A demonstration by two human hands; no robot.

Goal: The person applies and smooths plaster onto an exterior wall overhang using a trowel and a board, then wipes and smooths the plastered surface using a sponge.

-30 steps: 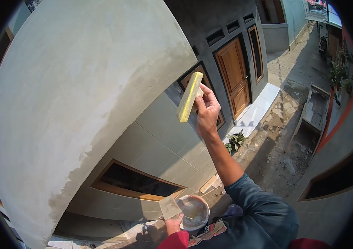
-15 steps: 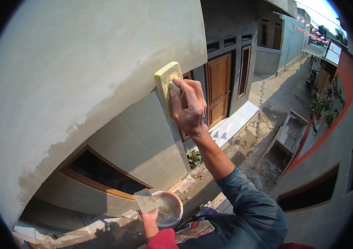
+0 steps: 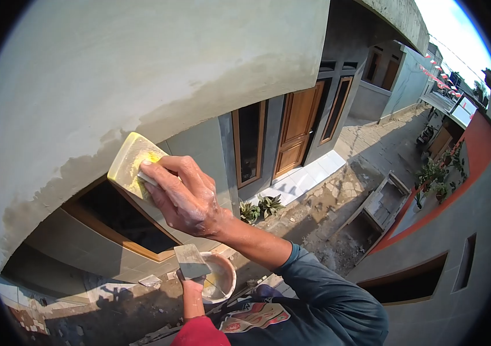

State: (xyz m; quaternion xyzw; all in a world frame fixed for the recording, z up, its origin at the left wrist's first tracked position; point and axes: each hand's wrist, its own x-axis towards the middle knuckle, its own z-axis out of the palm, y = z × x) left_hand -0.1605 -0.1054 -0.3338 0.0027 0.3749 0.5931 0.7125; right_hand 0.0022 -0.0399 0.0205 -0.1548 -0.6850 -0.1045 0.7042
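Note:
My right hand is closed round the handle of a yellow-edged plastering float with whitish smears on it. The float is at the lower edge of the grey plastered wall, beside a darker, damp-looking band; whether it touches the wall I cannot tell. Lower down, my left hand grips a flat, broad-bladed scraper, its handle mostly hidden by the hand. Just beside and behind it is a round bucket with pale, wet-looking material inside.
Below the wall edge is a wood-framed window. Potted plants stand near a white tiled step and a wooden door. A wooden trough-like frame lies in the alley, opposite an orange-trimmed wall.
My right hand has carried the float left and downward along the wall's lower edge, tilting it. The scraper in my left hand has turned more upright. The camera view has shifted a little.

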